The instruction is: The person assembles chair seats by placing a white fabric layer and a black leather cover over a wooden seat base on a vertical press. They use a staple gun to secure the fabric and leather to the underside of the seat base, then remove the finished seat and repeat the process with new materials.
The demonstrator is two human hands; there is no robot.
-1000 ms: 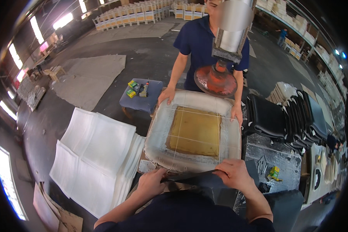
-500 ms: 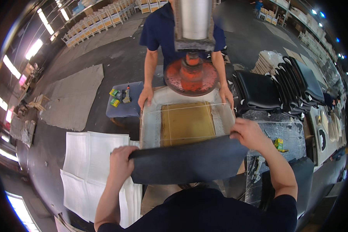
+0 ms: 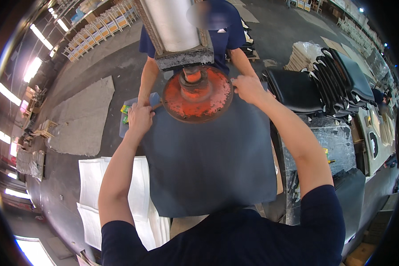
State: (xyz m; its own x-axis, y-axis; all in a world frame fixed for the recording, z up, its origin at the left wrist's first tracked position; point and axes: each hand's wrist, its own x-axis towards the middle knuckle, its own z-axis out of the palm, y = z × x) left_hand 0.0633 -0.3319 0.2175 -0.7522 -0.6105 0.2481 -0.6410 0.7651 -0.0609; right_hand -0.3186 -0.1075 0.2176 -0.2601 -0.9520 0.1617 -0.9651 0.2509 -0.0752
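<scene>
A wide, smooth black sheet (image 3: 210, 166), resembling leather or vinyl, lies spread out before me and covers the framed panel underneath. At its far left corner, the fingers of my left hand (image 3: 140, 119) are closed on the edge. My right hand (image 3: 249, 88) reaches further out, its fingers pinched at the far right edge beside a round red press plate (image 3: 198, 94). That plate hangs over the sheet's far part and hides the middle of the far edge. A co-worker in a dark blue shirt stands opposite, one hand close to my left hand.
White padded sheets (image 3: 137, 186) are stacked at my left. To the right are black cushioned seats (image 3: 295, 91) in piles and a worn worktable (image 3: 323, 137). Behind the co-worker's arm, a small stool (image 3: 123, 126) holds green-and-yellow boxes. The press column (image 3: 175, 26) rises above the plate.
My hands have moved forward and carried the black sheet's edge away from me. The sheet now lies over the tan panel and white frame that showed before. My view has shifted slightly.
</scene>
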